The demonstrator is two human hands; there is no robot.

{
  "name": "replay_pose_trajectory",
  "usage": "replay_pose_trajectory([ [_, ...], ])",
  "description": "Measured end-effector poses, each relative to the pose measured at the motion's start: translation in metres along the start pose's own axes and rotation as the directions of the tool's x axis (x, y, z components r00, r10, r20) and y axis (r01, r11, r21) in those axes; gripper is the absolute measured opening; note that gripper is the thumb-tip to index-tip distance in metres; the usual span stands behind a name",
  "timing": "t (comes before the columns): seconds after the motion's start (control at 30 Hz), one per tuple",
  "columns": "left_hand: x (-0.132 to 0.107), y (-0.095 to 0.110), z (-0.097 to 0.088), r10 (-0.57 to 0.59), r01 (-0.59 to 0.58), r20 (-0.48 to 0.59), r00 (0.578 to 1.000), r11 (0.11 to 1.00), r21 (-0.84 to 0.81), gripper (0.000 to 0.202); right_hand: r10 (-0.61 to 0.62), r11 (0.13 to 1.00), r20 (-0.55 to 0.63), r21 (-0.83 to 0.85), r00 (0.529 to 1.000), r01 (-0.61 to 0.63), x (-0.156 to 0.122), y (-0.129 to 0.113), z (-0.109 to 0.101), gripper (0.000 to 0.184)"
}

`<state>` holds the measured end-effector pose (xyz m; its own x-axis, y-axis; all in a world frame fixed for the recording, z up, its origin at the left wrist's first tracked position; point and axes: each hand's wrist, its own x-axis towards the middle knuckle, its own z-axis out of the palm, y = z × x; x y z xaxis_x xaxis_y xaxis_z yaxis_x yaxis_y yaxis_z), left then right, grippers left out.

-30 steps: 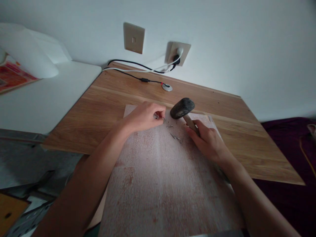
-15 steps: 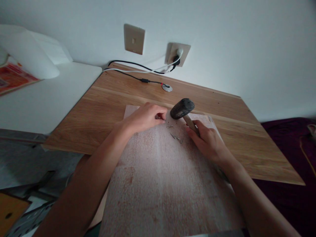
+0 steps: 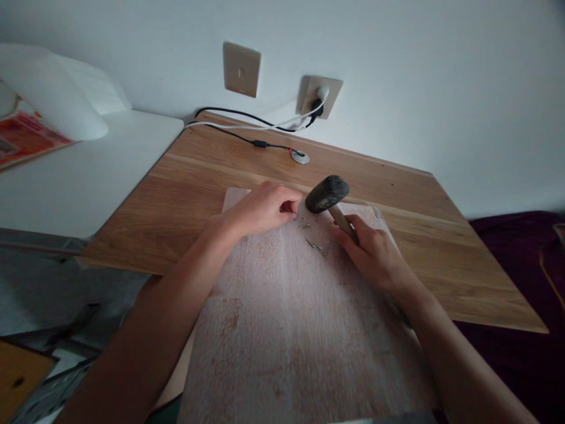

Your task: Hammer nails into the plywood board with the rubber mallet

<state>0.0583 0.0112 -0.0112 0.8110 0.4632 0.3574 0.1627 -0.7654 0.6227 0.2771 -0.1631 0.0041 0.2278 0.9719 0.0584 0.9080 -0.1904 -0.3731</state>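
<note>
Showing pale scuffs, the mallet (image 3: 327, 194) is black-headed; its handle (image 3: 343, 224) looks brownish.

no legible words or numbers, the red-patterned item (image 3: 30, 141) at far left too blurred

Bare forearms (image 3: 170, 306), perhaps dark-green clothing (image 3: 166, 411)

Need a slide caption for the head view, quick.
Right hand grips a black-headed mallet, with the left hand curled near loose nails on a scuffed wooden board.
</note>
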Motion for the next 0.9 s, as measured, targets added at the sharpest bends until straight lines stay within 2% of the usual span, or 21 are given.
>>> replay_pose_trajectory([
  [0.47,-0.0014,0.0006,-0.0026,-0.01,0.009,-0.018,1.0,0.998,-0.066,0.018,0.002,1.0,0.011,0.02,1.0,-0.002,0.0009,-0.0039,-0.0019,0.039],
  [0.9,-0.004,-0.0001,-0.0022,-0.011,0.01,-0.024,1.0,0.998,-0.063,0.019,-0.008,1.0,0.007,0.014,1.0,0.008,0.0009,-0.003,-0.0016,0.039],
])
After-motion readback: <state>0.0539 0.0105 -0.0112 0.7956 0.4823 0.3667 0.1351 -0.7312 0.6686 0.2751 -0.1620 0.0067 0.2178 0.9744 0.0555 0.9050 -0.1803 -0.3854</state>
